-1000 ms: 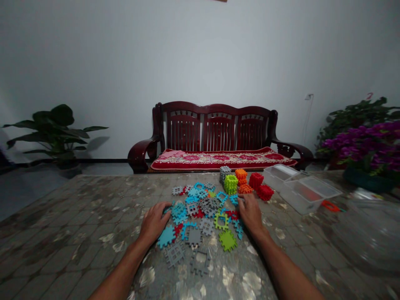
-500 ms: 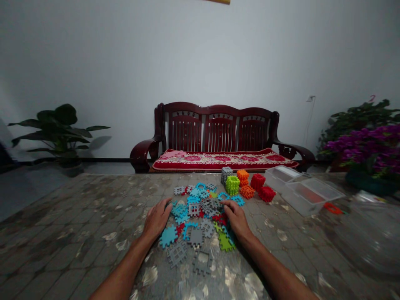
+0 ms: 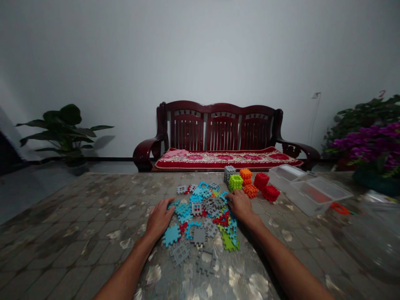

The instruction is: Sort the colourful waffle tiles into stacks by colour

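Hands (image 3: 160, 216) (image 3: 241, 205) stand apart at toothed tiles (image 3: 199, 236), any grip unclear, a pale wrapper (image 3: 379, 198) too blurred to read.

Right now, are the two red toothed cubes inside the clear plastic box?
No, both red toothed cubes sit on the patterned tabletop, left of the clear plastic box.

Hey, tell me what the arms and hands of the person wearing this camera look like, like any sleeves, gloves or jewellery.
The left hand and right hand are bare, with no gloves. The left forearm and right forearm taper toward the wrists; no sleeve, watch or bracelet shows. Small details, such as a thin ring, are too small to tell.
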